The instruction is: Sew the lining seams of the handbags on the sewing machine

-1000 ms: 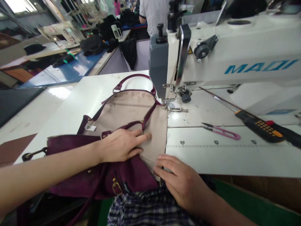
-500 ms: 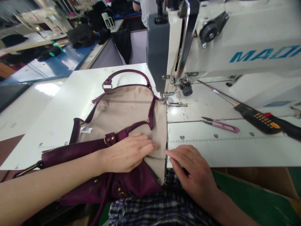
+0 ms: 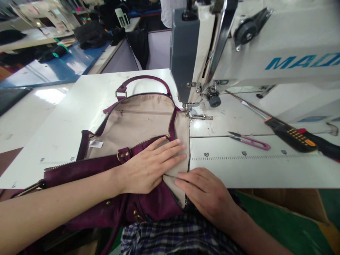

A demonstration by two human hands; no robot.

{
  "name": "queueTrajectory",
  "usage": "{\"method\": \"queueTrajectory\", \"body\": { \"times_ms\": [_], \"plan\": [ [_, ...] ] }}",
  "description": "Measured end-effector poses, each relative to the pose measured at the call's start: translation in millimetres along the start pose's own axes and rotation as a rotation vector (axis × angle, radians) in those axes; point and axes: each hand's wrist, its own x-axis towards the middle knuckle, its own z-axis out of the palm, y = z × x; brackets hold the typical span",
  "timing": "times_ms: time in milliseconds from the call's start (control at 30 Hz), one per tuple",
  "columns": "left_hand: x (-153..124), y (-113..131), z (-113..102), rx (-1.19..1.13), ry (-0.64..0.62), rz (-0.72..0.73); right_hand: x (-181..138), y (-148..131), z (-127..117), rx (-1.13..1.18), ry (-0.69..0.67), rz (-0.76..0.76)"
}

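Note:
A purple handbag (image 3: 90, 173) lies opened out on the white table, its beige lining (image 3: 143, 122) facing up. The lining's right edge runs up to the presser foot (image 3: 188, 110) of the sewing machine (image 3: 186, 60). My left hand (image 3: 151, 164) rests on the lining near the zip's end, fingers stretched out and spread. Lower down, my right hand (image 3: 207, 194) pinches the lining at its right edge, where a fold shows between the two hands. The bag's lower part hangs over the table's front edge.
Right of the bag lie pink thread snips (image 3: 249, 141) and a black-and-orange screwdriver (image 3: 290, 134). A ruler strip (image 3: 231, 157) runs along the table front. Behind stand a blue table (image 3: 71, 63), another sewing machine (image 3: 45, 17) and a person in a white top (image 3: 170, 12).
My left hand's fingers have spread and flattened on the lining, reaching farther up and right. My right hand has moved slightly left, from the lining's edge onto the cloth, and pinches it.

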Motion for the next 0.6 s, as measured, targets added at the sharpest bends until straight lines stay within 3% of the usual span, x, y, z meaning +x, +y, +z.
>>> {"method": "queueTrajectory", "body": {
  "times_ms": [333,533,600],
  "plan": [
    [2,0,-9,0.159,-0.004,-0.037,-9,2,12,-0.112,0.088,0.009],
    [20,-11,-20,0.375,-0.033,-0.135,-12,-2,9,-0.093,0.030,0.012],
    [25,-19,-18,0.394,-0.002,-0.090,-13,-5,6,-0.092,-0.008,0.025]
  ]
}}
